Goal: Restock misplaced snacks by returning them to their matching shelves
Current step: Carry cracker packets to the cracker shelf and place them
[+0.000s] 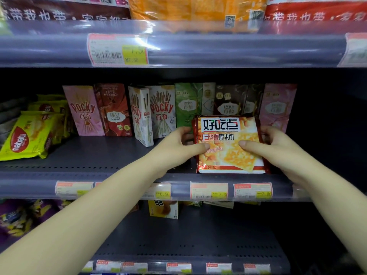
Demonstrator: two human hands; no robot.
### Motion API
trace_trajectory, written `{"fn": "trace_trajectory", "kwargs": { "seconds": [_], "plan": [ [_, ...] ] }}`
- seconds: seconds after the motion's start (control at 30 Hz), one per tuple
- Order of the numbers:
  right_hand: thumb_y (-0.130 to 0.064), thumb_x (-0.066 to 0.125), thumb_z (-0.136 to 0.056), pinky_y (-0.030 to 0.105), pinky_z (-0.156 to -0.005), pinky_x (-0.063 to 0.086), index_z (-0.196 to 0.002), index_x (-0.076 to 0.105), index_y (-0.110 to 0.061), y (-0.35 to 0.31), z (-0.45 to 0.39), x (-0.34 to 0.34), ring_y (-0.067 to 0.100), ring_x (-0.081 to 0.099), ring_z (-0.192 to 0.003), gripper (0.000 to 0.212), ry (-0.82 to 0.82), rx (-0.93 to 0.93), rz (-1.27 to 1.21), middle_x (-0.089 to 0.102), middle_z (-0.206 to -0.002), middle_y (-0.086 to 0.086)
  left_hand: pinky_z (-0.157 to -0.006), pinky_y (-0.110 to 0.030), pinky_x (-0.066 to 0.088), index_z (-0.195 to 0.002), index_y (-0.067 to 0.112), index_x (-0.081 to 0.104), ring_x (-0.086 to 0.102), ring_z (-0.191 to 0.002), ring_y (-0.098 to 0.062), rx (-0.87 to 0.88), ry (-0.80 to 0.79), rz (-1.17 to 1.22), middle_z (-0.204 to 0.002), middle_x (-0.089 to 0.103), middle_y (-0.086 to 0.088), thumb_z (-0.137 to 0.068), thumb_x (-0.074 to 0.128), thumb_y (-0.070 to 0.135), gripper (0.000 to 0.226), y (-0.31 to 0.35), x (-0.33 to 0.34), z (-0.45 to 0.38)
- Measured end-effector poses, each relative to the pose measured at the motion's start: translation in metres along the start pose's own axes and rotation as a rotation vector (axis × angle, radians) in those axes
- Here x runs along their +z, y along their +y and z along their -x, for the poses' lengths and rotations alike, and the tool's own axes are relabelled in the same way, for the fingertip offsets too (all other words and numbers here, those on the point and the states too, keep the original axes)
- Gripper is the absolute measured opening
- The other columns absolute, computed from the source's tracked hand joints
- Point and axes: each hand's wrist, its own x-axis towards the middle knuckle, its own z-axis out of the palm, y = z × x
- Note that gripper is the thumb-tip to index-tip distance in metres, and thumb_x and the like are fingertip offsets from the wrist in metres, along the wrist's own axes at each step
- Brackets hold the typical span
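Observation:
A red-and-orange cracker pack [228,153] with white Chinese lettering stands upright on the middle shelf [95,155], near its front edge, right of centre. At least one more pack of the same kind stands behind it. My left hand [182,144] grips the pack's left side, thumb across its front. My right hand [272,145] grips the right side the same way. Both forearms reach in from below.
Pocky boxes [84,110] and green, brown and pink stick-biscuit boxes [230,102] line the back of the middle shelf. Yellow-green wafer packs [29,135] lie at the left. Large bags fill the top shelf [198,8]. The lower shelf [198,235] holds a yellow box [162,209] and purple bags.

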Motion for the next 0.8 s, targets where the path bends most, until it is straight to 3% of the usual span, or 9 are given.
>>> {"fn": "trace_trajectory", "kwargs": {
  "seconds": [0.07, 0.13, 0.27, 0.4, 0.5, 0.57, 0.67, 0.73, 0.8],
  "plan": [
    [-0.034, 0.081, -0.069, 0.019, -0.063, 0.057, -0.140, 0.040, -0.012, -0.001, -0.002, 0.001, 0.013, 0.072, -0.088, 0.084, -0.008, 0.001, 0.013, 0.067, -0.118, 0.003, -0.095, -0.021, 0.049, -0.142, 0.013, 0.042, 0.058, -0.116, -0.009, 0.003, 0.002, 0.008, -0.132, 0.060, 0.001, -0.082, 0.075, 0.022, 0.069, 0.000, 0.001, 0.001],
    [-0.039, 0.081, -0.069, 0.022, -0.068, 0.055, -0.138, 0.042, -0.015, -0.004, -0.002, 0.003, 0.012, 0.070, -0.090, 0.083, 0.027, -0.019, 0.039, 0.065, -0.119, -0.001, -0.099, -0.025, 0.047, -0.143, 0.013, 0.040, 0.058, -0.118, -0.010, -0.006, 0.011, 0.021, -0.133, 0.059, 0.002, -0.081, 0.075, 0.025, 0.072, 0.000, 0.000, 0.001],
    [-0.040, 0.078, -0.072, 0.025, -0.086, 0.039, -0.137, 0.042, -0.018, -0.019, 0.001, 0.005, 0.013, 0.054, -0.108, 0.077, 0.259, -0.264, 0.326, 0.052, -0.119, -0.004, -0.074, -0.001, 0.043, -0.143, 0.017, 0.040, 0.056, -0.104, 0.004, 0.009, 0.102, -0.030, -0.134, 0.055, 0.008, -0.082, 0.073, 0.034, 0.071, 0.000, -0.014, 0.006],
    [-0.039, 0.073, -0.074, 0.032, -0.099, 0.039, -0.133, 0.047, -0.016, -0.048, 0.011, 0.023, 0.026, 0.050, -0.124, 0.069, 0.389, -0.475, 0.409, 0.055, -0.132, 0.011, -0.088, -0.017, 0.052, -0.107, 0.024, 0.065, 0.065, -0.097, -0.001, 0.265, 0.326, -0.087, -0.107, 0.070, 0.008, -0.087, 0.068, 0.012, 0.024, -0.007, -0.047, 0.011],
    [-0.039, 0.069, -0.074, 0.033, -0.100, 0.040, -0.129, 0.051, -0.017, -0.071, 0.017, 0.049, 0.026, 0.052, -0.121, 0.062, 0.352, -0.535, 0.455, 0.057, -0.128, 0.010, -0.079, -0.015, 0.049, -0.090, 0.030, 0.064, 0.064, -0.088, -0.003, 0.459, 0.482, -0.275, -0.095, 0.069, 0.011, -0.085, 0.062, 0.003, 0.028, -0.008, -0.083, 0.009],
    [-0.039, 0.069, -0.076, 0.031, -0.095, 0.041, -0.128, 0.053, -0.017, -0.085, 0.014, 0.069, 0.026, 0.055, -0.115, 0.058, 0.269, -0.551, 0.513, 0.059, -0.127, 0.009, -0.089, -0.019, 0.046, -0.100, 0.021, 0.067, 0.061, -0.097, -0.010, 0.540, 0.567, -0.454, -0.105, 0.067, 0.005, -0.081, 0.062, 0.001, 0.028, -0.006, -0.108, 0.001],
    [-0.031, 0.071, -0.082, 0.020, -0.090, 0.035, -0.133, 0.051, -0.018, -0.105, -0.005, 0.095, 0.023, 0.054, -0.120, 0.057, 0.127, -0.587, 0.613, 0.059, -0.133, 0.006, -0.090, -0.004, 0.031, -0.120, 0.012, 0.062, 0.051, -0.112, -0.011, 0.569, 0.621, -0.620, -0.121, 0.061, -0.002, -0.082, 0.063, 0.003, 0.039, -0.003, -0.136, -0.015],
    [-0.029, 0.069, -0.085, 0.021, -0.093, 0.036, -0.136, 0.048, -0.021, -0.115, -0.025, 0.110, 0.021, 0.052, -0.123, 0.056, 0.053, -0.566, 0.641, 0.055, -0.137, 0.003, -0.091, -0.004, 0.026, -0.131, 0.013, 0.055, 0.048, -0.122, -0.019, 0.532, 0.554, -0.700, -0.133, 0.056, -0.010, -0.086, 0.065, 0.009, 0.047, -0.002, -0.146, -0.027],
    [-0.025, 0.066, -0.087, 0.024, -0.095, 0.039, -0.136, 0.047, -0.023, -0.122, -0.049, 0.123, 0.020, 0.052, -0.124, 0.053, 0.020, -0.577, 0.680, 0.055, -0.137, 0.003, -0.095, -0.013, 0.027, -0.139, 0.014, 0.048, 0.046, -0.129, -0.024, 0.465, 0.442, -0.762, -0.140, 0.052, -0.011, -0.089, 0.066, 0.018, 0.053, -0.001, -0.151, -0.039]
  ]
}}
